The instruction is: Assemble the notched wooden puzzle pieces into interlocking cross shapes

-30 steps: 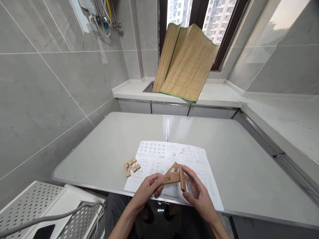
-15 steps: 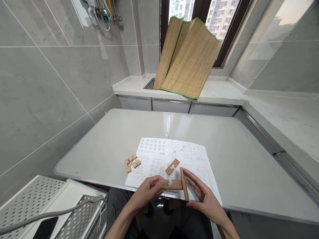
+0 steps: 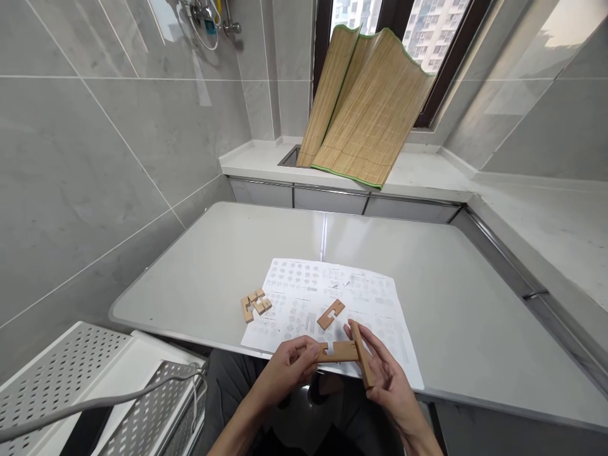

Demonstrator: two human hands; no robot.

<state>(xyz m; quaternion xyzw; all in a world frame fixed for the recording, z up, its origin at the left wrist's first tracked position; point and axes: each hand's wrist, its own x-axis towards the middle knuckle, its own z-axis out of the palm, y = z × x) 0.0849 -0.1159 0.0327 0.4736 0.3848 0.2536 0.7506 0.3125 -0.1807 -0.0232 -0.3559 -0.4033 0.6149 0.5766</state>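
Observation:
My left hand (image 3: 287,368) pinches the left end of a flat notched wooden puzzle piece (image 3: 338,351) held level over the table's near edge. My right hand (image 3: 387,383) grips a second wooden bar (image 3: 361,358) that stands crosswise against the first piece's right end; the two touch in a T shape. One loose notched wooden piece (image 3: 330,314) lies on the printed instruction sheet (image 3: 370,297) just beyond my hands. A small cluster of wooden pieces (image 3: 255,304) rests on the table left of the sheet.
The grey table (image 3: 451,304) runs to a tiled wall on the left and a raised counter (image 3: 427,177) behind. A bamboo mat (image 3: 365,107) leans against the window. A white perforated rack (image 3: 61,380) with a cable stands at lower left.
One wooden piece came off the held assembly and now lies on the sheet. My hands with the other two pieces dropped toward the table's near edge. The view shifted slightly.

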